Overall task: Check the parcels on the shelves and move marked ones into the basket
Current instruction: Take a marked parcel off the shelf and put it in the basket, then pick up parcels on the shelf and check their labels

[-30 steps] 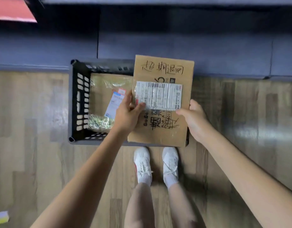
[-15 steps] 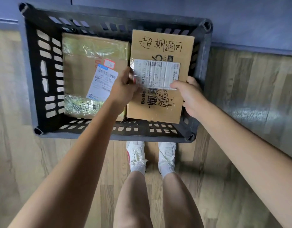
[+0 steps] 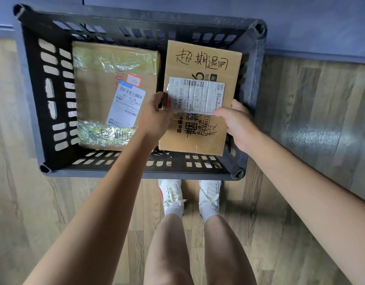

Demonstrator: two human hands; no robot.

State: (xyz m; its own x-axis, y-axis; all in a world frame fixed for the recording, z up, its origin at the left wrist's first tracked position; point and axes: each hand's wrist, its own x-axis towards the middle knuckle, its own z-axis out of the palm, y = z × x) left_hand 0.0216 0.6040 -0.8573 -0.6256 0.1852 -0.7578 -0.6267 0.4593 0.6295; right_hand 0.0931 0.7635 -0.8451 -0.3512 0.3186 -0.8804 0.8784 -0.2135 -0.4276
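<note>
A black slotted plastic basket (image 3: 43, 95) stands on the wooden floor in front of my feet. Inside it on the left lies a taped cardboard parcel (image 3: 95, 91) with a white shipping label and black handwriting. On the right I hold a flat cardboard parcel (image 3: 204, 58) with handwritten marks and a white label, low inside the basket. My left hand (image 3: 154, 118) grips its left edge and my right hand (image 3: 237, 122) grips its right edge, thumb on top. Whether it touches the basket's bottom is hidden.
A blue-grey shelf base or wall (image 3: 321, 27) runs behind the basket. Wooden floor (image 3: 311, 124) spreads to the left and right. My legs and white shoes (image 3: 173, 194) stand just before the basket's near rim.
The marked parcel went from above the basket's right rim down inside it, beside the taped parcel. My view came closer. Both hands keep their grip.
</note>
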